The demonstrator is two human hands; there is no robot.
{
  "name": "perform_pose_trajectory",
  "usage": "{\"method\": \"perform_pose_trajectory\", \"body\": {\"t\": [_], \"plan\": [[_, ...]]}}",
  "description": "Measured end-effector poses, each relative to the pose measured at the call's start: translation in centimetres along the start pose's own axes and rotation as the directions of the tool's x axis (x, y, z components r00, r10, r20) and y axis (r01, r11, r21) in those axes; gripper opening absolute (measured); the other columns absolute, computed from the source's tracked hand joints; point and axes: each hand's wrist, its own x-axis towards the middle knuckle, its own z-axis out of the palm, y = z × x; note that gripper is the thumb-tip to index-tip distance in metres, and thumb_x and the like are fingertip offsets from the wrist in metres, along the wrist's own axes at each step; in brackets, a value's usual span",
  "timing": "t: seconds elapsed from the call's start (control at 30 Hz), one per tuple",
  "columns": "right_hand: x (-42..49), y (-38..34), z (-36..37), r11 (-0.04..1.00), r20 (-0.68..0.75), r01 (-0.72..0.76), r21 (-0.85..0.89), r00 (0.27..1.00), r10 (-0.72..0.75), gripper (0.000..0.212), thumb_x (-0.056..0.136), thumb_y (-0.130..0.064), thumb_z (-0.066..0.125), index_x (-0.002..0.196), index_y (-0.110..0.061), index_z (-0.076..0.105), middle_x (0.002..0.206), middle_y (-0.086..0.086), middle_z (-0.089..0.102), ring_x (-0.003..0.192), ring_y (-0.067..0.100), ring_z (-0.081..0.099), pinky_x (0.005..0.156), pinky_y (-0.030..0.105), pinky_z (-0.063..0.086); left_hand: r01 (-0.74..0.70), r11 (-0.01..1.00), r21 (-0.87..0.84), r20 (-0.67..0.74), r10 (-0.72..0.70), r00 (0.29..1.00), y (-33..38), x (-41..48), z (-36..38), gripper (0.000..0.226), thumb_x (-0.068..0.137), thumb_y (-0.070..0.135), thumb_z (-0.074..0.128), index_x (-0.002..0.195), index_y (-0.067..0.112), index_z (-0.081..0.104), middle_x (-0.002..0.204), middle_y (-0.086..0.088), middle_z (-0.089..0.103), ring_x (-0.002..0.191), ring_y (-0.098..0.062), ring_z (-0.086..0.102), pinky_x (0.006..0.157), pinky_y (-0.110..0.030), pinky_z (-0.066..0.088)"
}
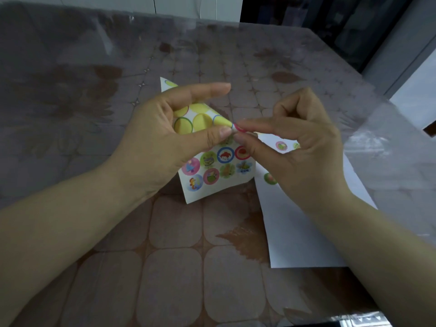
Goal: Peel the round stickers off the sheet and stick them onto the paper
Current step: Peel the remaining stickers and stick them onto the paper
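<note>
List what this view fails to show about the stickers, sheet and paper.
- Head view: fingertips of the right hand cover most of the pinched sticker; its picture unreadable.
- Head view: left hand hides the middle of the sticker sheet.
- Head view: that hand and forearm cover part of the paper; stickers there uncountable.

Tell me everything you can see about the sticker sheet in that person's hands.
The sticker sheet is white, glossy-looking paper, curled over at the top. Its upper part shows bare yellow rounds, some colour-ringed; its lower part holds rows of round picture stickers. The left hand grips it at the bend; the right hand pinches a pink-rimmed sticker at its edge. It is held over the table, beside the paper.
</note>
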Motion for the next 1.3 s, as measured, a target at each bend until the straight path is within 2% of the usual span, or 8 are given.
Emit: {"method": "perform_pose_trajectory", "body": {"t": [0.1, 0.27, 0.53, 0.83, 1.0, 1.1, 1.23, 1.3], "plan": [[0.1, -0.1, 0.0, 0.999, 0.003, 0.044, -0.022, 0.999, -0.044, 0.02, 0.078, -0.038, 0.065, 0.097, -0.039, 0.06, 0.082, -0.017, 0.035, 0.076, 0.007, 0.045, 0.065, 0.047, 0.048, -0.036, 0.997, 0.065, 0.017, 0.035, 0.999, 0.2, 0.0, 0.0, 0.043, 0.067, 0.015, 0.075, 0.105, 0.031, 0.064, 0.075, 0.009, 0.073, 0.074, -0.006, 0.07, 0.07, -0.019, 0.054], [0.3, -0.1, -0.3, 0.993, 0.003, 0.09, -0.083, 0.996, -0.09, 0.016, 0.08, -0.036, 0.064, 0.095, -0.037, 0.06, 0.08, -0.015, 0.033, 0.073, 0.01, 0.042, 0.069, 0.04, 0.042, -0.074, 0.991, 0.111, 0.028, 0.071, 0.997, 0.4, -0.1, -0.1, 0.042, 0.069, 0.013, 0.073, 0.105, 0.031, 0.063, 0.077, 0.011, 0.073, 0.075, -0.004, 0.07, 0.069, -0.017, 0.054], [0.8, -0.2, -0.7, 0.98, 0.062, -0.165, 0.116, 0.985, 0.158, 0.014, 0.077, -0.031, 0.07, 0.08, -0.043, 0.065, 0.08, 0.0, 0.052, 0.071, 0.001, 0.044, 0.065, 0.007, 0.038, -0.081, 0.994, 0.071, 0.004, 0.081, 0.997, 0.3, -0.1, 0.0, 0.038, 0.068, 0.011, 0.076, 0.099, 0.03, 0.066, 0.091, 0.016, 0.072, 0.085, -0.004, 0.069, 0.071, -0.017, 0.054], [1.2, -0.6, -0.5, 0.917, 0.073, -0.283, 0.28, 0.959, 0.273, 0.006, 0.076, -0.024, 0.075, 0.075, -0.027, 0.069, 0.071, 0.0, 0.068, 0.067, 0.02, 0.058, 0.049, 0.028, 0.048, -0.054, 0.998, 0.017, -0.02, 0.055, 0.998, 0.1, 0.1, 0.0, 0.043, 0.064, 0.012, 0.073, 0.104, 0.028, 0.065, 0.096, 0.018, 0.072, 0.09, -0.005, 0.069, 0.071, -0.017, 0.054], [1.4, -0.7, -0.6, 0.862, 0.064, -0.373, 0.343, 0.925, 0.374, 0.017, 0.075, -0.027, 0.075, 0.066, -0.019, 0.063, 0.054, -0.007, 0.061, 0.05, 0.003, 0.051, 0.045, 0.016, 0.038, -0.061, 0.998, 0.026, -0.029, 0.061, 0.998, -0.5, 0.3, -0.1, 0.052, 0.065, 0.011, 0.075, 0.111, 0.034, 0.062, 0.118, 0.006, 0.065, 0.105, -0.008, 0.065, 0.079, -0.022, 0.054], [1.5, -0.9, -0.6, 0.837, 0.102, -0.396, 0.378, 0.916, 0.387, 0.011, 0.077, -0.022, 0.073, 0.072, -0.017, 0.064, 0.058, -0.004, 0.066, 0.053, 0.005, 0.058, 0.048, 0.021, 0.045, -0.061, 0.998, 0.029, -0.031, 0.061, 0.998, -0.5, 0.4, -0.2, 0.054, 0.066, 0.012, 0.074, 0.113, 0.034, 0.06, 0.122, 0.005, 0.062, 0.107, -0.007, 0.063, 0.082, -0.023, 0.054], [1.4, -0.9, -0.6, 0.821, 0.159, -0.404, 0.403, 0.914, 0.372, 0.011, 0.077, -0.016, 0.073, 0.08, -0.025, 0.067, 0.07, -0.006, 0.072, 0.062, 0.006, 0.065, 0.049, 0.045, 0.05, -0.053, 0.997, 0.049, -0.033, 0.054, 0.998, -0.6, 0.4, -0.2, 0.053, 0.066, 0.013, 0.074, 0.113, 0.033, 0.06, 0.123, 0.004, 0.062, 0.107, -0.009, 0.064, 0.086, -0.028, 0.054], [1.4, -0.8, -0.7, 0.822, 0.172, -0.402, 0.402, 0.915, 0.364, 0.012, 0.076, -0.014, 0.073, 0.079, -0.025, 0.069, 0.072, -0.009, 0.073, 0.063, 0.005, 0.065, 0.05, 0.042, 0.051, -0.052, 0.997, 0.05, -0.04, 0.054, 0.998, -0.7, 0.4, -0.3, 0.052, 0.066, 0.012, 0.074, 0.112, 0.033, 0.061, 0.122, 0.004, 0.062, 0.106, -0.008, 0.064, 0.086, -0.027, 0.054]]}}
